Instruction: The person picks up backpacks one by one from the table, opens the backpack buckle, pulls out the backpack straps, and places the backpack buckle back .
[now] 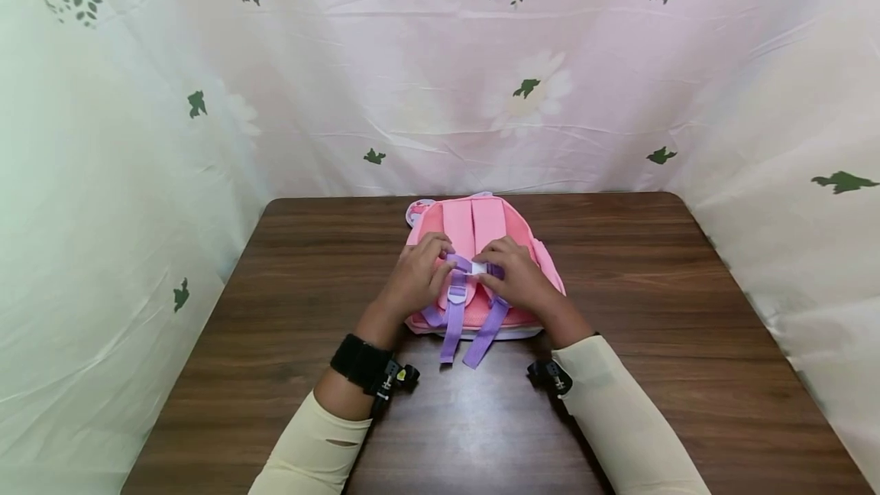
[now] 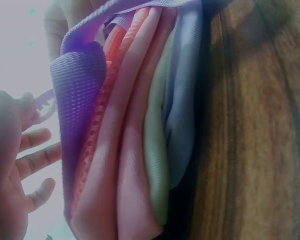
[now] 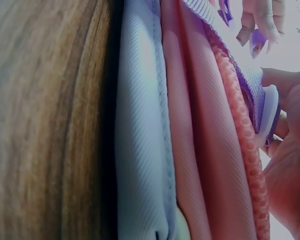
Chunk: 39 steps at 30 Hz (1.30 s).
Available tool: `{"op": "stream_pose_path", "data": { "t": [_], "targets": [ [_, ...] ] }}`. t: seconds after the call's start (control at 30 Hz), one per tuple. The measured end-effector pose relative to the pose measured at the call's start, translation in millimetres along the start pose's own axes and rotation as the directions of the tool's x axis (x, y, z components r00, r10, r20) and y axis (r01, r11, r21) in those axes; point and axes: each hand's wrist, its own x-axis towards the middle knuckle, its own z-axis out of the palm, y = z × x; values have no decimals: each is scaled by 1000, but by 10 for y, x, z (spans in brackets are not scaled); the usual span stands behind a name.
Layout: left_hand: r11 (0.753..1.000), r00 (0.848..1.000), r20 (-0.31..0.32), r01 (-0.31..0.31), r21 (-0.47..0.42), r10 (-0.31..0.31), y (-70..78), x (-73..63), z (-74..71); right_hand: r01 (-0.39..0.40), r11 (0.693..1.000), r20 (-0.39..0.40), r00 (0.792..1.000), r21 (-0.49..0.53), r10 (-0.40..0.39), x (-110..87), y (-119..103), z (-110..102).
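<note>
A pink backpack [image 1: 519,221] lies on the table with its padded shoulder straps [image 1: 459,224] facing up. Over the bag's left half, my left hand [image 1: 411,277] pinches a purple strap [image 1: 459,261] between thumb and finger; its other fingers are spread in the left wrist view. My right hand [image 1: 519,275] holds a white plastic buckle [image 1: 478,269] from the right, and the buckle [image 3: 270,115] also shows in the right wrist view. Two loose purple strap ends [image 1: 452,327] hang over the bag's near edge, one through a pale adjuster [image 1: 457,295].
The dark wooden table [image 1: 309,289] extends around the bag. A round pink-and-white tag [image 1: 418,210] sticks out at the bag's far left corner. White printed cloth [image 1: 426,98] stands behind and along both sides of the table.
</note>
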Motion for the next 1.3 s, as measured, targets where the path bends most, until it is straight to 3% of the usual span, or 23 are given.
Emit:
{"op": "stream_pose_path", "data": {
  "t": [0.33,0.53,0.7,1.13,1.3],
  "targets": [
    [993,994,75,-81,91,74,132,87,-1,33,999,2,999,-22,-33,-18,13,14],
    [991,995,44,-92,102,88,145,123,45,20,1000,16,1000,-24,-20,-15,17,19],
    [993,996,21,-91,70,89,148,158,69,36,999,6,999,-38,-36,-24,14,20],
    [988,999,-35,-35,-153,30,96,111,-14,26,999,-2,1000,-31,-26,-22,-4,1],
    [986,998,-46,-45,-164,38,47,89,-22,32,999,-5,999,-27,-32,-23,3,3]
  ]
}}
